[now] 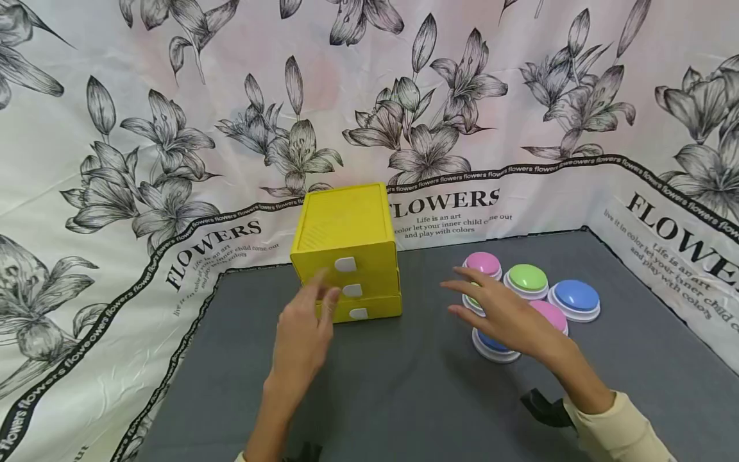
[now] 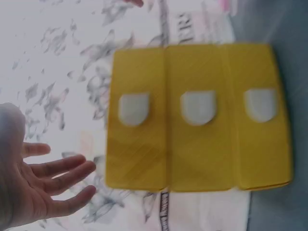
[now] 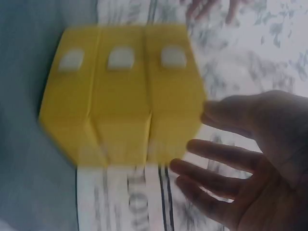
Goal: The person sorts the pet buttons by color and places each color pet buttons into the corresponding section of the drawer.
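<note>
A yellow box of three stacked drawers (image 1: 346, 221) stands on the table against the backdrop, each drawer front bearing a white tab. In front of its left part is my left hand (image 1: 303, 340), fingers extended and holding nothing; the left wrist view shows it apart from the drawer fronts. My right hand (image 1: 514, 314), spread and without anything in its grasp, hovers over a cluster of round dome buttons on white bases. Pink (image 1: 483, 262), green (image 1: 528, 277) and blue buttons (image 1: 577, 295) show behind it, while it partly covers others, including a blue button (image 1: 491, 343).
Dark grey cloth covers the table (image 1: 404, 391). A white backdrop (image 1: 450, 224) with printed flowers and lettering rises behind and along both sides. Black straps (image 1: 545, 408) show by the right wrist.
</note>
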Demonstrator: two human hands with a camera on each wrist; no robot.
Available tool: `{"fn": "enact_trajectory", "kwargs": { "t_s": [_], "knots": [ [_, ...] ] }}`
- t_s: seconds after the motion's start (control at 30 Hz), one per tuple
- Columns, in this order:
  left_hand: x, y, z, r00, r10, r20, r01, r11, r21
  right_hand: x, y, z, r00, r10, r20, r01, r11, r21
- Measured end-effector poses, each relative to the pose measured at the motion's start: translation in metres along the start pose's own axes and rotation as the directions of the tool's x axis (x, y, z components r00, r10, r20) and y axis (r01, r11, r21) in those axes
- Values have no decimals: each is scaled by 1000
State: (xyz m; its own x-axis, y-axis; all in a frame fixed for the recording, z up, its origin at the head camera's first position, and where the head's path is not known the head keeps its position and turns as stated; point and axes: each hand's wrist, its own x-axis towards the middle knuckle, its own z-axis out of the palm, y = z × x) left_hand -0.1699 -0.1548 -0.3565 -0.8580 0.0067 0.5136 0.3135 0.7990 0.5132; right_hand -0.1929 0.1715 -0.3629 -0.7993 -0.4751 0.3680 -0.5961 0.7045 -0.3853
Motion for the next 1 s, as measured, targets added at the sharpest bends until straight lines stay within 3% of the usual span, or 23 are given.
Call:
{"fn": "enact_trajectory", "kwargs": {
  "t_s": [0.1,0.17,0.27,0.33,0.47,0.63,0.8,1.0],
  "knots": [
    [35,-9,-16,994,-13,-106,6,998,-65,32,-22,12,991,-79,-112,91,989,114],
    [62,-17,-21,994,-56,-96,50,996,-67,56,-36,26,976,-132,-174,167,965,201],
    [93,-30,-22,986,-159,58,161,987,-23,84,-55,46,967,-139,-213,197,939,281],
    [105,-39,-21,958,-215,189,214,976,27,95,-66,57,968,-113,-223,179,936,303],
    [115,-52,-22,892,-243,381,273,962,-27,102,-81,69,964,-5,-265,97,937,336],
    [117,-63,-26,841,-259,475,376,911,-170,100,-90,80,966,51,-254,37,942,333],
    [121,-69,-31,820,-279,500,444,860,-249,107,-95,83,967,36,-251,38,959,282],
    [124,-70,-29,828,-278,487,446,853,-272,118,-103,81,970,50,-236,-8,985,175]
  ]
}}
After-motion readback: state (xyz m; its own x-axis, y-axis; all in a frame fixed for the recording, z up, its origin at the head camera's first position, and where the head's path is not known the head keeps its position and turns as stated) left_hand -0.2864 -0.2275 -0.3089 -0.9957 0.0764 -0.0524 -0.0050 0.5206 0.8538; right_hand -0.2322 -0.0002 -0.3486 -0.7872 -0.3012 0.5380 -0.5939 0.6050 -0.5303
